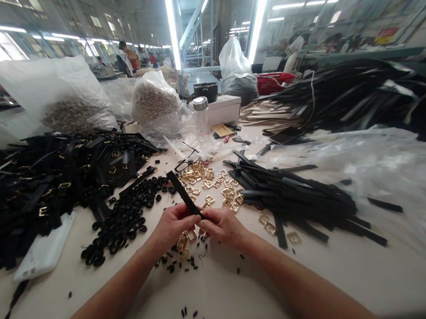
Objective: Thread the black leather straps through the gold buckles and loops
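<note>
Both hands meet over the middle of the table around one black strap, which slants up and to the left. My left hand pinches the strap near its lower end. Thumb and fingers of my right hand close on that same end; whether a small part is also between them is hidden. Behind and beneath the hands lie loose gold buckles. Small black pieces are scattered just below. A heap of black rings lies left of my left hand, and a pile of cut black straps right of my right hand.
Finished-looking straps with buckles are heaped at left, beside a white flat block. Behind stand a glass bottle, a white box and filled plastic bags. Clear plastic sheeting and long black strips lie at right.
</note>
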The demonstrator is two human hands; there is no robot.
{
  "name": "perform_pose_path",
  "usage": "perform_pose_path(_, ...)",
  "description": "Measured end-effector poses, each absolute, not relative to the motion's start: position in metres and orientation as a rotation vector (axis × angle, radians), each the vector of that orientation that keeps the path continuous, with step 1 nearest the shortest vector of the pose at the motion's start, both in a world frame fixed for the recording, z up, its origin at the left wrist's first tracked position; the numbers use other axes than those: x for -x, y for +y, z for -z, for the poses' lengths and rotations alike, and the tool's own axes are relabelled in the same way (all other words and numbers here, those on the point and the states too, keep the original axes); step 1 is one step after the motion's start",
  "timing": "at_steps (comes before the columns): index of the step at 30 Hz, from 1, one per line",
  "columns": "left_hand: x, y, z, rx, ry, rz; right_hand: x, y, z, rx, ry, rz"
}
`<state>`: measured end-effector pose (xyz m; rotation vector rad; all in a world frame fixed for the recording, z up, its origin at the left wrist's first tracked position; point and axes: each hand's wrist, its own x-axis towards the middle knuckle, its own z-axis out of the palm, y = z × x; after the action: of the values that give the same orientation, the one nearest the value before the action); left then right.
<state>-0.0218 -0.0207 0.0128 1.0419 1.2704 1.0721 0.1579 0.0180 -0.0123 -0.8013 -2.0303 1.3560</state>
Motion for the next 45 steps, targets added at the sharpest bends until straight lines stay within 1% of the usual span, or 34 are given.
perform_pose_path(3, 0.023, -0.02, -0.01, -1.034, 1.283, -1.105, -0.157, 0.018, 0.011, 0.741, -1.84, -1.648)
perform_pose_path(5, 0.025, -0.02, -0.008, -1.029, 1.284, -1.109, -0.157, 0.017, 0.009, 0.738, -1.793, -1.703)
perform_pose_path(12, 0.045, -0.012, -0.012, -1.146, 1.289, -1.108, -0.155, 0.019, 0.012, 0.88, -1.762, -1.566)
perform_pose_path(16, 0.075, -0.004, -0.02, -1.33, 1.639, -1.193, -0.155, 0.02, 0.012, 0.945, -1.788, -1.468)
perform_pose_path(18, 0.089, -0.001, -0.02, -1.551, 1.894, -1.1, -0.156, 0.021, 0.01, 0.958, -1.822, -1.417)
perform_pose_path(20, 0.099, 0.002, -0.016, -1.789, 2.09, -0.923, -0.157, 0.021, 0.008, 0.963, -1.837, -1.382)
perform_pose_path(23, 0.105, 0.004, -0.01, -2.03, 2.166, -0.703, -0.157, 0.022, 0.008, 0.963, -1.82, -1.367)
perform_pose_path(25, 0.102, 0.005, -0.009, -2.064, 2.15, -0.693, -0.157, 0.023, 0.008, 0.962, -1.804, -1.374)
perform_pose_path(28, 0.089, 0.004, -0.011, -1.88, 2.017, -0.863, -0.157, 0.023, 0.011, 0.937, -1.795, -1.394)
perform_pose_path(30, 0.077, 0.0, -0.013, -1.648, 1.781, -0.962, -0.158, 0.023, 0.013, 0.889, -1.805, -1.42)
perform_pose_path(33, 0.056, -0.007, -0.012, -1.346, 1.406, -0.994, -0.159, 0.021, 0.013, 0.814, -1.815, -1.491)
perform_pose_path(35, 0.045, -0.012, -0.011, -1.215, 1.265, -1.009, -0.159, 0.02, 0.011, 0.773, -1.834, -1.533)
perform_pose_path(39, 0.031, -0.016, -0.01, -1.077, 1.18, -1.016, -0.161, 0.018, 0.007, 0.718, -1.889, -1.552)
perform_pose_path(45, 0.032, -0.014, -0.01, -1.024, 1.146, -1.046, -0.161, 0.019, 0.008, 0.659, -1.888, -1.574)
